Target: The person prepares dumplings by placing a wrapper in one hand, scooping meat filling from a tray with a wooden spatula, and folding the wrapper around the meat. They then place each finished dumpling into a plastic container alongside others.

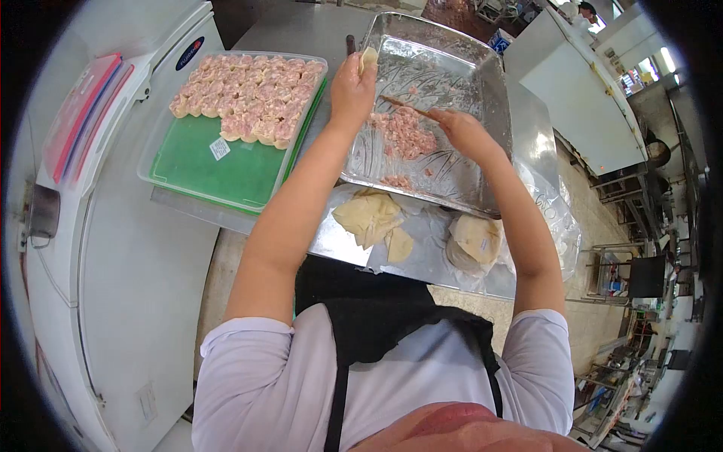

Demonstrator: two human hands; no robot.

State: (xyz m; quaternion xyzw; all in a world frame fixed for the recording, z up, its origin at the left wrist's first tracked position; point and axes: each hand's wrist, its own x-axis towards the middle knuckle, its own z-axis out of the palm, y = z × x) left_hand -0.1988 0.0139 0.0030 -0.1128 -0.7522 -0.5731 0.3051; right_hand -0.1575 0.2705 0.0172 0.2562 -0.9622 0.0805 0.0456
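My left hand [352, 89] is closed around a pale dumpling wrapper [368, 59], beside the left wall of a deep metal pan [474, 83]. In my right hand [461, 132] is a thin brown spatula [407, 107], its tip over the pan. Pink minced meat [407, 135] lies heaped below the spatula, with smears and small bits around it. To the left, rows of filled dumplings [252, 90] stand in a clear plastic tray [199, 197] with a green base. Loose wrappers [369, 217] lie in front of the pan, and a wrapper stack [474, 239] sits to the right.
Everything stands on a metal table [316, 22]. Clear plastic film [553, 218] bunches at its right edge. A white freezer [143, 256] is close on the left, with coloured boards [86, 120] on it. Another person [584, 19] is far off at upper right, past a white cabinet [576, 98].
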